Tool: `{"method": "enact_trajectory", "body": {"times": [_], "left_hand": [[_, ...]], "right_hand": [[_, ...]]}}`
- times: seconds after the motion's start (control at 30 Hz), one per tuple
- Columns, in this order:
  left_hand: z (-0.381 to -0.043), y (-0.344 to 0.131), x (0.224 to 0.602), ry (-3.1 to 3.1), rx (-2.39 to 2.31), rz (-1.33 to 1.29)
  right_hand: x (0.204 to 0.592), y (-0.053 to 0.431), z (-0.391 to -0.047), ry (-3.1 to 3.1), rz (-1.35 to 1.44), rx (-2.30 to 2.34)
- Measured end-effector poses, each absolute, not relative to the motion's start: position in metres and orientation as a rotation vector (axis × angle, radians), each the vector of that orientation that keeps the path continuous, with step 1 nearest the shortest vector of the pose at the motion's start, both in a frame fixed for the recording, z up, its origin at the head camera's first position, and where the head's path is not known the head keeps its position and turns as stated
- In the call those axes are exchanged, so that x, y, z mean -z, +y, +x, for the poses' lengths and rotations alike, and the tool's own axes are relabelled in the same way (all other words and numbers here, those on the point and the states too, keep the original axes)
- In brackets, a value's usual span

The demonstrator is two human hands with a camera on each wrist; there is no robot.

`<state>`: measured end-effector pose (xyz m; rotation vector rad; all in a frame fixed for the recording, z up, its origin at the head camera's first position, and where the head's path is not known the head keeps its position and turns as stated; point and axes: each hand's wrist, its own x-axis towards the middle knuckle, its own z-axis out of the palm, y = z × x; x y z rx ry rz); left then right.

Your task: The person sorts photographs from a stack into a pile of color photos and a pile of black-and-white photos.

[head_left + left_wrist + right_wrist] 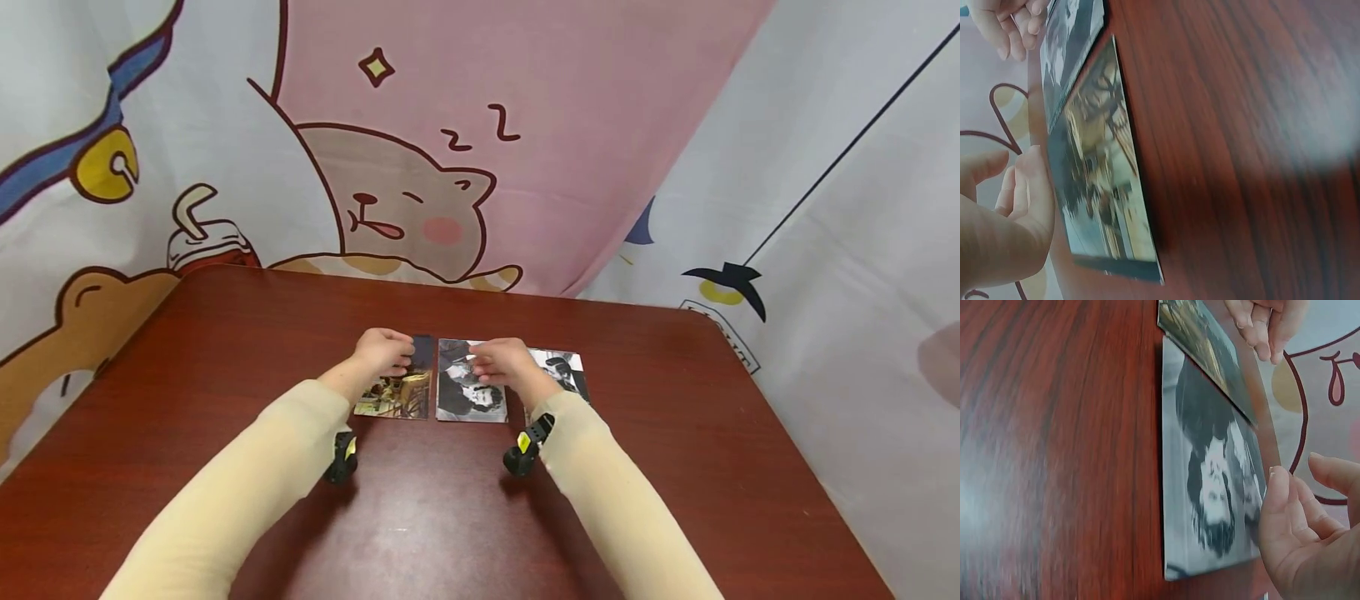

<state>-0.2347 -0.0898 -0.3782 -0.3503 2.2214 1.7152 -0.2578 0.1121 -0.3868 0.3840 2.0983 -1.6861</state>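
Three flat picture cards lie in a row on the table. The left one is a coloured picture (pixel 401 398), shown larger as the coloured card (pixel 1104 169) in the left wrist view. In the middle is a black-and-white photo (pixel 471 402) with a dark-haired figure; a second black-and-white photo (pixel 566 372) lies to its right, partly hidden by the right wrist. My left hand (pixel 384 353) hovers over the coloured card, fingers loosely bent and holding nothing. Above the middle photo is my right hand (pixel 506 363), its thumb and fingers apart with nothing between them.
The cards lie on a reddish-brown wooden table (pixel 420 517). Behind its far edge hangs a curtain (pixel 585 150) printed with cartoon animals. Black wrist cameras (pixel 342 458) are strapped on both forearms, over cream sleeves.
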Motion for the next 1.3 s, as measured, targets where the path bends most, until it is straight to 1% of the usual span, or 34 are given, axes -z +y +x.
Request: {"method": "enact_trajectory", "body": {"times": [0.33, 0.6, 1.03, 1.3], "left_hand": [[-0.236, -0.069, 0.386, 2.176, -1.736, -0.322], [-0.235, -0.062, 0.391, 2.169, -1.755, -0.313], [-0.234, -0.055, 0.392, 2.173, -1.714, -0.276], [-0.234, -0.050, 0.393, 2.163, -1.732, -0.297]], "right_hand": [[0.389, 0.135, -0.259, 2.116, 0.418, 1.644], [0.391, 0.148, -0.260, 2.122, 0.462, 1.627], [0.392, 0.156, -0.260, 2.170, 0.503, 1.558], [0.389, 0.155, -0.258, 2.187, 0.479, 1.525]]}}
